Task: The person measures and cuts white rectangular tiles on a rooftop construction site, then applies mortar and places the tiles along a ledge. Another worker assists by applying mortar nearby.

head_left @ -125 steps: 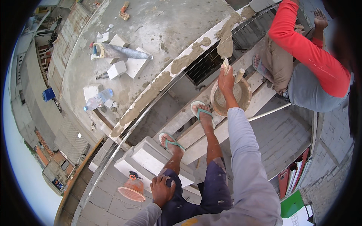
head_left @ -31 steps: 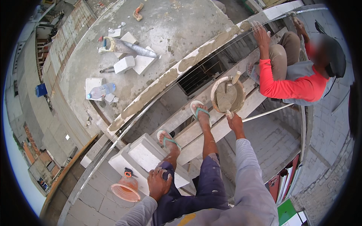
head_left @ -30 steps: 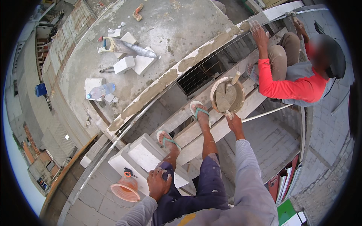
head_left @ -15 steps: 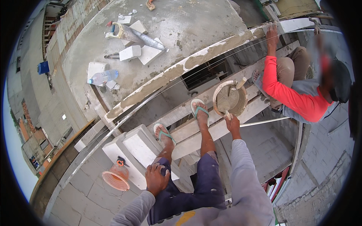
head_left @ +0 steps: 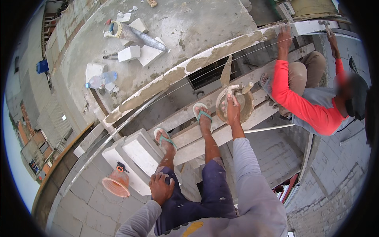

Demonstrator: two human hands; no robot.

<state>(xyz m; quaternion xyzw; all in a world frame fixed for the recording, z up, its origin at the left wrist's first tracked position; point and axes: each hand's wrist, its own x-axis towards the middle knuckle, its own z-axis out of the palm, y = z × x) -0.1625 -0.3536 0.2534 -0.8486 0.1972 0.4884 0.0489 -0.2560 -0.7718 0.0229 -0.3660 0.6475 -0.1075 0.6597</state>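
Note:
My right hand (head_left: 233,108) is closed around the handle of a trowel (head_left: 226,73), held above the mortar bucket (head_left: 249,110). The trowel's grey, mortar-smeared blade points away from me, toward the low wall. A second tool's pale handle (head_left: 248,87) leans on the bucket's rim; its lower part is hidden. The bucket stands on the planks between my feet and a co-worker. My left hand (head_left: 161,189) lies on my left knee with its fingers spread, holding nothing. Beyond the bucket runs the wall edge (head_left: 166,87), patchy with wet mortar, and a taut string beside it.
At right a co-worker in red sleeves (head_left: 296,94) crouches, hands at the wall's top. Planks (head_left: 189,148) carry my feet above a gap. White blocks (head_left: 144,152) and an orange bucket (head_left: 116,185) stand at left. A handsaw (head_left: 138,36) and water bottle (head_left: 102,79) lie on the slab.
My right hand has moved up and away from me over the bucket, lifting the trowel so its blade now shows. My left hand stays on the knee. The view has shifted slightly.

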